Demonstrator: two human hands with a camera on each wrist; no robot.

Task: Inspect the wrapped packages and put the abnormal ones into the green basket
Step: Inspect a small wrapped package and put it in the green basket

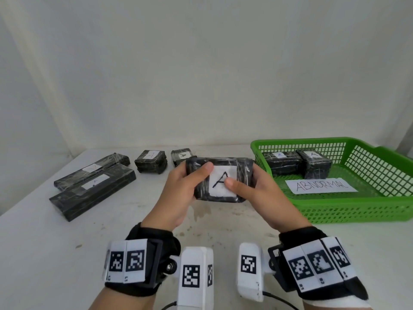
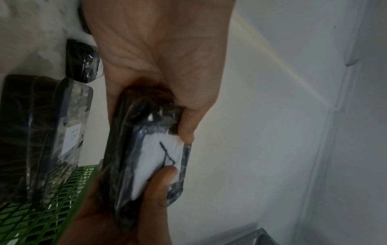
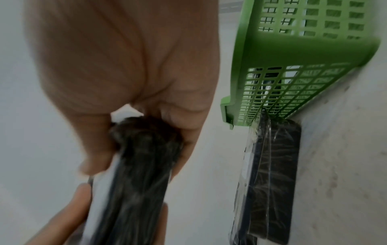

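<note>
A white table [image 1: 67, 253], stained in places, stands against a pale draped backdrop. Nearest the camera, the left hand [image 1: 178, 193] and right hand [image 1: 263, 195] hold one black wrapped package [image 1: 201, 191] between them, lifted above the table just left of the green basket [image 1: 357, 211]. Each hand grips one end, fingers curled beneath and thumbs pressed on the top face, where a white label [image 1: 222, 183] bears a handwritten "A". The basket sits on the table; a paper sign [image 1: 321, 186] reading "ABNORMAL" lies on its floor, and behind the sign two wrapped packages [image 1: 297, 163] with "A" labels rest touching each other at the back wall. Well to the left of the basket lie two long flat packages [image 1: 93, 184], side by side and angled. Farther back, between these and the basket, stand two small packages [image 1: 152, 161], partly hidden behind the held one.
</note>
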